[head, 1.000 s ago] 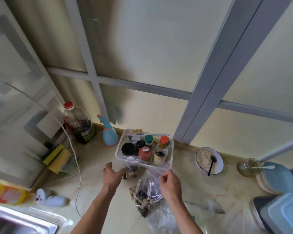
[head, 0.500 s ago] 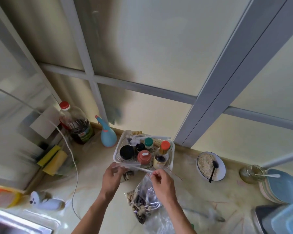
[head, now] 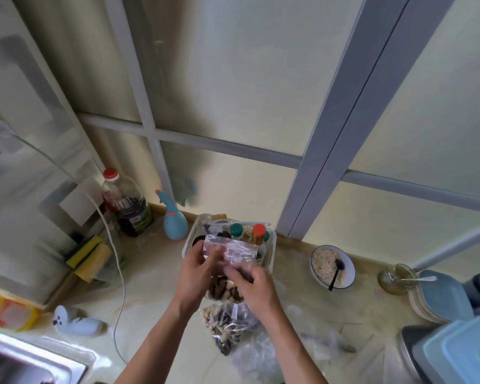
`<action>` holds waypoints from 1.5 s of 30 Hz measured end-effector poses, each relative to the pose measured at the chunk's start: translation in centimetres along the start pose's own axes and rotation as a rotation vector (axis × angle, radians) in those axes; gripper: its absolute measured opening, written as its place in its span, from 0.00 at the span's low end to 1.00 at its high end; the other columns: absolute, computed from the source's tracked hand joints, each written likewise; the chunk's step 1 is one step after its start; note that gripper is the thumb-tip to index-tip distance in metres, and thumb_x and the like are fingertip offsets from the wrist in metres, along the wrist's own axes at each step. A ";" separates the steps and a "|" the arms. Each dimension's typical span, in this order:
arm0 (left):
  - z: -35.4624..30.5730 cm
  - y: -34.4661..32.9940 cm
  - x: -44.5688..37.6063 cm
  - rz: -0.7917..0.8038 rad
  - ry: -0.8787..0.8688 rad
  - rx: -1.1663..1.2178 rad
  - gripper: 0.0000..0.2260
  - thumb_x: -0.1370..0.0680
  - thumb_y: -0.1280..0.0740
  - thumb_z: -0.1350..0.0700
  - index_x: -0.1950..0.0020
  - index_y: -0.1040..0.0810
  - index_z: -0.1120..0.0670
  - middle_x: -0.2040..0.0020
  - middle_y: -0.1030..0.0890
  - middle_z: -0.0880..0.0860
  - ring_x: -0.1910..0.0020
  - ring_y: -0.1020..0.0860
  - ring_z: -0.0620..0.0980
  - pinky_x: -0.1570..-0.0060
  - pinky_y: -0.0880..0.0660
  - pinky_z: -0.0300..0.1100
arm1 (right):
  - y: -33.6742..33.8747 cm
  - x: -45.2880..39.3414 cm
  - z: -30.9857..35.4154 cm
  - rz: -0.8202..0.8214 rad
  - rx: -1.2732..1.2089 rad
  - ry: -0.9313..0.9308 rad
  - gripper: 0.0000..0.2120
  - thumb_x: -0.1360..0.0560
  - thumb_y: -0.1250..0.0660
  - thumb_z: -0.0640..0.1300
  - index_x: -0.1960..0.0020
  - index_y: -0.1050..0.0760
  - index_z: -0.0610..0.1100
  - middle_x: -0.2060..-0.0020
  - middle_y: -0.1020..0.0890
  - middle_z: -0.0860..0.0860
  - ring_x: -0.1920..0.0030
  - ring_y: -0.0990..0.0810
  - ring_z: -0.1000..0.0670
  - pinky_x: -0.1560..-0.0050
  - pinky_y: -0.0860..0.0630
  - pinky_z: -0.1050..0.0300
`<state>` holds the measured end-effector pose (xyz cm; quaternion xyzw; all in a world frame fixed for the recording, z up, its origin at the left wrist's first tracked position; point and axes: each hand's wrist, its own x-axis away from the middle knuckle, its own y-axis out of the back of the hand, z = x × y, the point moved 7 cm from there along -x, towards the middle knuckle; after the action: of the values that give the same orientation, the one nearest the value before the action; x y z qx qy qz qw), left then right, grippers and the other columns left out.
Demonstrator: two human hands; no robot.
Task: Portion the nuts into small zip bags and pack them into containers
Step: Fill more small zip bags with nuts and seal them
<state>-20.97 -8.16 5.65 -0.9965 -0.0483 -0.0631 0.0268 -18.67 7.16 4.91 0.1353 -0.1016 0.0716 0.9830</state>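
A small clear zip bag [head: 233,252] partly filled with mixed nuts is held up above the counter in both hands. My left hand [head: 197,268] grips its left side and my right hand [head: 257,286] grips its right side lower down. The nuts [head: 222,289] show at the bag's bottom between my hands. Beneath it on the counter lies a larger clear bag of mixed nuts [head: 227,325], partly hidden by my right forearm. Blue lidded containers [head: 460,353] stand at the lower right.
A white basket [head: 272,245] of condiment bottles stands just behind my hands. A bowl of oats with a black spoon [head: 332,266], a glass jar [head: 395,278], a spray bottle [head: 175,221], a dark sauce bottle [head: 128,206], sponges [head: 90,257], a white cord [head: 119,273] and the sink [head: 25,364] surround the workspace.
Both hands have lifted the small zip bag from the counter up in front of the basket and moved closer together. The view has tilted slightly.
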 end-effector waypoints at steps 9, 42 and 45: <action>-1.7 -2.7 6.0 -0.425 -0.142 -0.197 0.14 0.15 0.41 0.47 0.59 0.33 0.50 0.69 0.27 0.50 0.70 0.23 0.50 0.68 0.25 0.52 | 0.7 5.1 1.3 -0.385 -0.226 -0.018 0.24 0.15 0.42 0.51 0.62 0.18 0.41 0.69 0.15 0.50 0.67 0.17 0.54 0.65 0.23 0.63; 2.8 -6.8 11.5 0.453 0.535 -0.116 0.21 0.18 0.38 0.45 0.46 0.17 0.62 0.53 0.14 0.57 0.64 0.20 0.52 0.62 0.23 0.43 | 6.5 10.1 -2.0 -0.279 0.275 0.024 0.27 0.18 0.39 0.56 0.71 0.28 0.43 0.77 0.23 0.48 0.74 0.23 0.46 0.70 0.27 0.51; 2.8 -6.8 11.2 0.437 0.440 -0.190 0.14 0.17 0.35 0.52 0.51 0.18 0.62 0.58 0.17 0.56 0.65 0.21 0.50 0.62 0.22 0.44 | 5.8 10.3 -2.1 -0.228 0.285 0.031 0.23 0.18 0.39 0.55 0.71 0.30 0.50 0.76 0.25 0.53 0.74 0.28 0.52 0.70 0.31 0.53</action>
<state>-10.25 -0.20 4.68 -0.9437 0.1800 -0.2740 -0.0435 -9.25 14.48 6.65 0.2830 -0.0592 -0.0248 0.9570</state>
